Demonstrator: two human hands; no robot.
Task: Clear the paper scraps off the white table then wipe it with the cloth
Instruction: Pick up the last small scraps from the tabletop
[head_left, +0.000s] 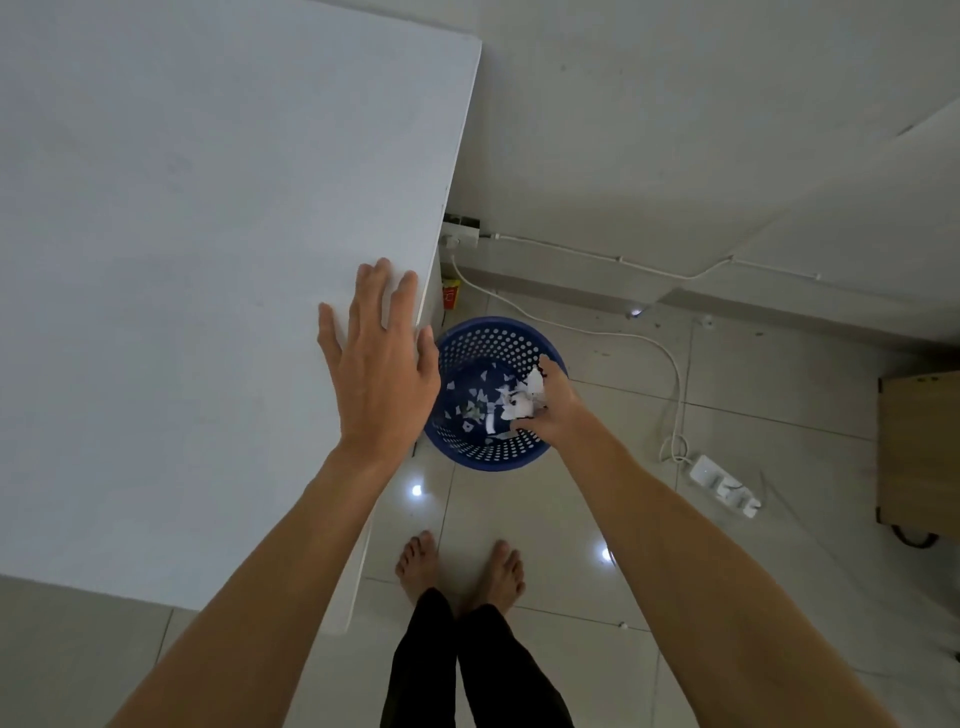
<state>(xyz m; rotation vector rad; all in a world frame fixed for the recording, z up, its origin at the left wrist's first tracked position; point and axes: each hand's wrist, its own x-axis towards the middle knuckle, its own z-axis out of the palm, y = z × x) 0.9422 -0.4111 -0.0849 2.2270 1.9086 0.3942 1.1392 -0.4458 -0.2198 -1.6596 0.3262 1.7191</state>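
The white table (197, 260) fills the left of the head view, its top bare of scraps where I can see it. My left hand (382, 364) lies flat at the table's right edge, fingers spread, holding nothing. A blue perforated basket (470, 338) stands on the floor just right of that edge, with small white paper scraps lying inside. My right hand (550, 402) hovers over the basket's right side, clutching a bunch of white paper scraps (524, 397). No cloth is in view.
A white power strip (724, 484) and its cable (670, 364) lie on the tiled floor to the right. A wooden cabinet (919, 457) stands at the far right. A red-and-yellow container (450, 295) sits under the table edge. My bare feet (460, 569) are below the basket.
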